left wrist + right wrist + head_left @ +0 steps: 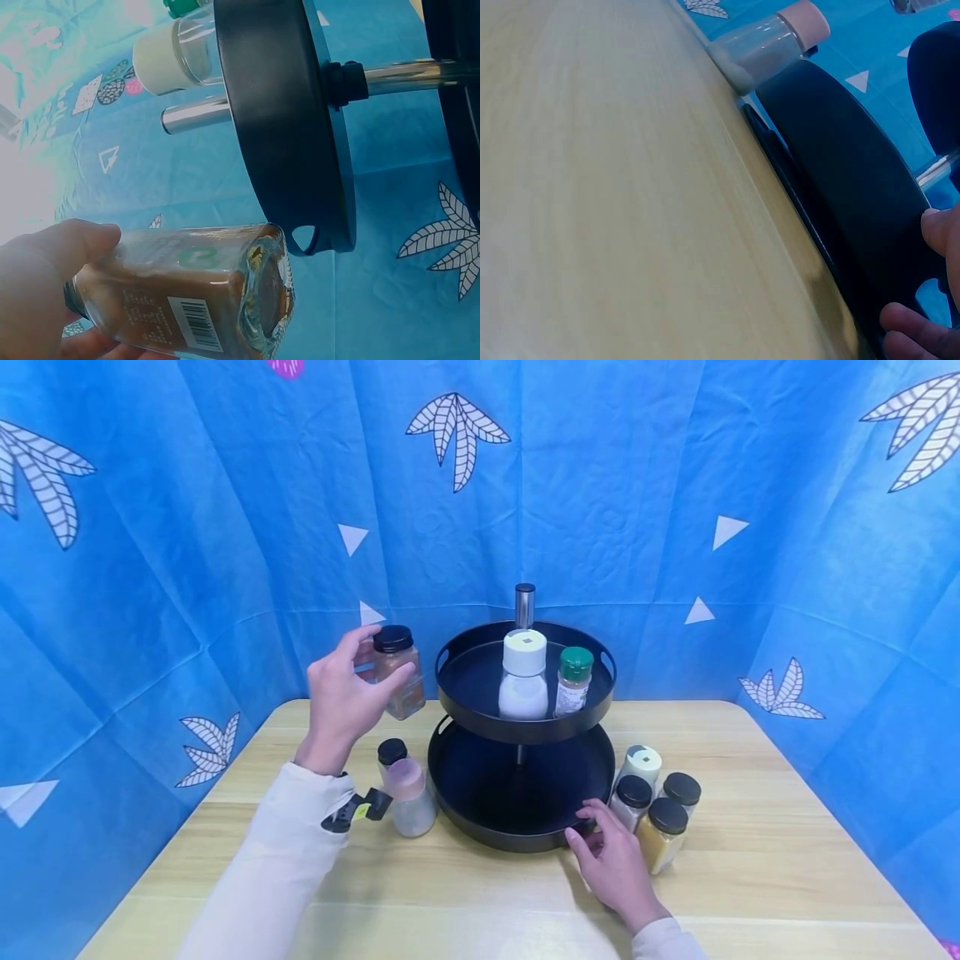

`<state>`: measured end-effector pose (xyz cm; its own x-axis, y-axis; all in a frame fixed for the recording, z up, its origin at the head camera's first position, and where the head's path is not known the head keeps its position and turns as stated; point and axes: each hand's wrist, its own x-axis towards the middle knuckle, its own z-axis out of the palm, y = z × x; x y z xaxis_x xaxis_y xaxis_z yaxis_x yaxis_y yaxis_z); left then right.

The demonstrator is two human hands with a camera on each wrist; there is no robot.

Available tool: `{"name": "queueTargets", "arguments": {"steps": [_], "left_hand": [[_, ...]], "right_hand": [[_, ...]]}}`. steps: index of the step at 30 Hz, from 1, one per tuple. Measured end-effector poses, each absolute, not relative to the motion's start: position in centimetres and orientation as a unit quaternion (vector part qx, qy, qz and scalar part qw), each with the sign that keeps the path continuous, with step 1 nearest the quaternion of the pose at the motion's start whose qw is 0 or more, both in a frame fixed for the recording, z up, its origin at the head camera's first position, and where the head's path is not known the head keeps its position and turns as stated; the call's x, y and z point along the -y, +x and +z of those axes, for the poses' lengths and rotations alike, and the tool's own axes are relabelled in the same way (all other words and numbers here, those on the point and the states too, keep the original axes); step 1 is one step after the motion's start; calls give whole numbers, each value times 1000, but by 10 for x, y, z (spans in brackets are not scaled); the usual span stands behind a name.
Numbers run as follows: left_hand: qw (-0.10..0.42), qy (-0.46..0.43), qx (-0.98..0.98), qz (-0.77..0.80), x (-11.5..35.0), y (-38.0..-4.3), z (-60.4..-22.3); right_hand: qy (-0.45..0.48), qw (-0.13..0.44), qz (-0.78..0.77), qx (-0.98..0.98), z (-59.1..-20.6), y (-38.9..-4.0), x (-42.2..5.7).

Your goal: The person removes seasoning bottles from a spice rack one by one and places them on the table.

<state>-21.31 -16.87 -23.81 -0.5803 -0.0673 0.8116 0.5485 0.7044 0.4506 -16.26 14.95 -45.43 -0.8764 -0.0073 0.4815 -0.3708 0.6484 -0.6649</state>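
My left hand (pixel 341 689) holds a square glass spice jar (pixel 401 681) by its upper part, up in the air left of the upper tray. The jar has a black lid and brown powder; in the left wrist view it lies sideways, its barcode label showing. My right hand (pixel 611 860) grips the near right rim of the lower tray (pixel 480 833) of a black two-tier rack, thumb and fingers at the edge beside a handle cutout (pixel 932 300). On the upper tray (pixel 468 714) stand a white-capped bottle (pixel 523 689) and a green-capped shaker (pixel 573 681).
Left of the rack stand a pink-capped bottle (pixel 411 806) and a black-lidded jar (pixel 392 752). A cluster on the right holds a white-capped bottle (pixel 642 762), a yellow-filled jar (pixel 660 847) and other black-lidded jars (pixel 682 789). Blue patterned cloth (pixel 615 485) encloses the wooden table (pixel 765 860).
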Motion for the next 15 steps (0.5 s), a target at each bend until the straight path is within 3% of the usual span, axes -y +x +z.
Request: {"name": "queueTargets", "arguments": {"steps": [15], "left_hand": [[404,-108,832,-363,178,-210,-246]], "right_hand": [[102,216,407,882,-452,-161,-150]]}}
